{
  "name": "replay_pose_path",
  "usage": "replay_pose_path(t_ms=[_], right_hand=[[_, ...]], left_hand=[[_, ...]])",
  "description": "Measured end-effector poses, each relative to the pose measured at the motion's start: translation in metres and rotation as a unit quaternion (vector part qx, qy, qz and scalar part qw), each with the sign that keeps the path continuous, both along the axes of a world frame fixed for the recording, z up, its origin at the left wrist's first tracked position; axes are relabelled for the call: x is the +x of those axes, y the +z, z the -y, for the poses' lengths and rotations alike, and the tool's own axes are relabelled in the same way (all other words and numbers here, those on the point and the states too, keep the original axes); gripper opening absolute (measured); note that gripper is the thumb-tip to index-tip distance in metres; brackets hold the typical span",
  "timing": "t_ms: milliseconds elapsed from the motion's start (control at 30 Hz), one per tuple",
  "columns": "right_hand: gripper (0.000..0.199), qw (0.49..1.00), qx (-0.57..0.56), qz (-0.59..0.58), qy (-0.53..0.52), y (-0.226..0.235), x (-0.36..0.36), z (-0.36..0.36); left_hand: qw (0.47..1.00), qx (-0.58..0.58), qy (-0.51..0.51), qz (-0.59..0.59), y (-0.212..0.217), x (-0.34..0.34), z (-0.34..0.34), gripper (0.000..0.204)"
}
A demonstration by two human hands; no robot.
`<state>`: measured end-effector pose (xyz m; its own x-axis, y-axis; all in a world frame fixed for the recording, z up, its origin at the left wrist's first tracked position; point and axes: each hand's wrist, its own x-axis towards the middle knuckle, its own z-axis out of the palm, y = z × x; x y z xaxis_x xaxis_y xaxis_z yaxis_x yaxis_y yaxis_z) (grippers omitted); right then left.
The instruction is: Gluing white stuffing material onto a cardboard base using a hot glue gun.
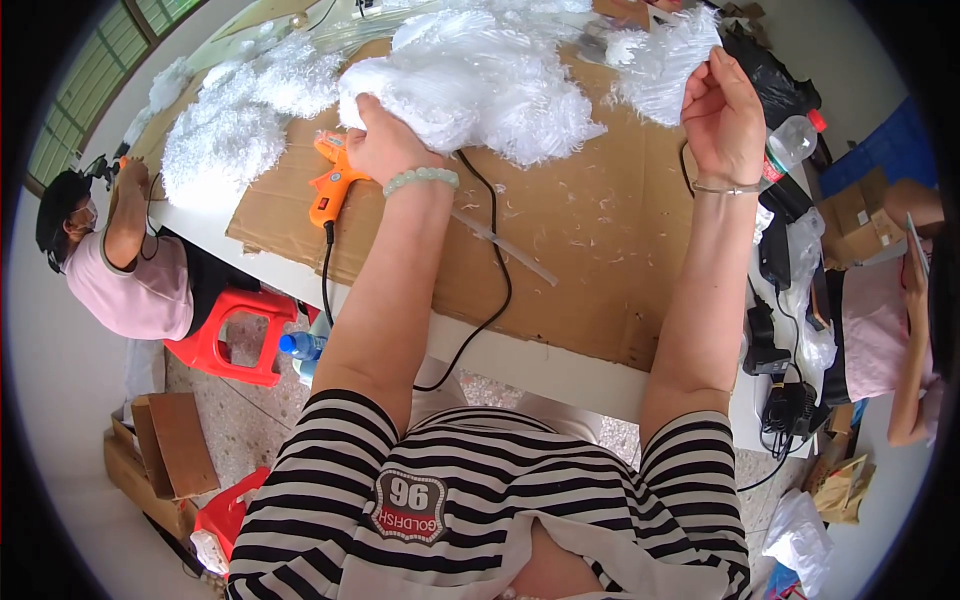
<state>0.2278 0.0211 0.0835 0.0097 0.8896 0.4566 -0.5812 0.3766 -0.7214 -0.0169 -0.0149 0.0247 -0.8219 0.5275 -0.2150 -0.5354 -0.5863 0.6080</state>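
Observation:
My left hand [385, 140] is closed on the near left edge of a large white fluffy fringe bundle [500, 90]; its thumb lies on top, and the white strands hide part of its fingers. My right hand [725, 125], raised at the right, pinches the edge of a thin white feathery piece [665, 75] between thumb and fingertips. Right beside my left hand, an orange glue gun [336, 185] lies on a brown cardboard sheet [590, 250]. A translucent glue stick [515, 252] rests on the cardboard to the right of my left forearm.
More white fringe [225, 140] is heaped at the left. Black cables cross the cardboard. A clear red-capped bottle [793, 140] and a black plastic bag [765, 75] are at the right. One person sits on a red stool [235, 335] at the left; another is at the right.

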Motion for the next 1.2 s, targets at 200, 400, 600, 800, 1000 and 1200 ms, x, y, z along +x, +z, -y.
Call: replay_pose_path(t_ms=[200, 400, 600, 800, 1000, 1200], right_hand=[[0.016, 0.957, -0.14, 0.243, -0.068, -0.046, -0.047, -0.017], [0.021, 0.955, -0.16, 0.248, -0.003, -0.067, -0.065, -0.019], [0.019, 0.943, 0.044, 0.311, -0.114, -0.043, -0.077, 0.005], [0.013, 0.867, 0.139, 0.438, -0.193, -0.034, -0.089, 0.029], [0.007, 0.852, 0.181, 0.433, -0.232, -0.034, -0.076, 0.018], [0.01, 0.903, 0.14, 0.3, -0.275, -0.008, -0.051, 0.019]], left_hand=[[0.994, 0.066, -0.009, -0.089, -0.003, 0.009, -0.004, 0.025], [0.968, 0.113, 0.0, -0.222, -0.014, 0.008, -0.011, 0.036], [0.941, 0.102, -0.051, -0.318, -0.015, 0.019, -0.004, 0.037], [0.925, 0.138, -0.137, -0.327, -0.01, 0.036, 0.006, 0.017], [0.938, 0.034, -0.161, -0.306, -0.011, 0.039, 0.003, 0.015], [0.981, 0.026, -0.103, -0.163, -0.014, 0.017, -0.011, 0.015]])
